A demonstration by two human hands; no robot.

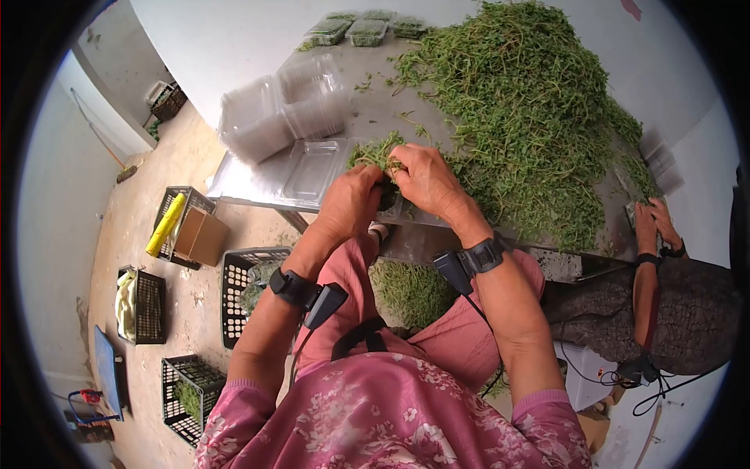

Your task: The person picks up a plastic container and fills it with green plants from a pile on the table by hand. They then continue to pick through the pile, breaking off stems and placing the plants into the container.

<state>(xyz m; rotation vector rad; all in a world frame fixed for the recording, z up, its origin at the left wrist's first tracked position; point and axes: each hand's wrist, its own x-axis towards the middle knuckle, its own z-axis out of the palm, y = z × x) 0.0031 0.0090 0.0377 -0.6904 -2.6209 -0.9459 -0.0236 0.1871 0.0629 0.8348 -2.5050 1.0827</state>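
Observation:
Both my hands meet at the near edge of the metal table, around a small bunch of leafy green stems (373, 152). My left hand (351, 198) is closed on the bunch from the left, fingers curled. My right hand (429, 181) pinches the stems from the right, its fingertips close to the left hand. Just left of the bunch lies an open clear plastic container (314, 170). A large heap of the same greens (519, 117) spreads over the table to the right of my hands.
Stacked clear containers (273, 109) stand at the table's left; filled boxes (367, 31) sit at the back. Black crates (143, 305) are on the floor to the left. More greens (414, 293) lie below the table. A co-worker's hands (655, 223) are at the right.

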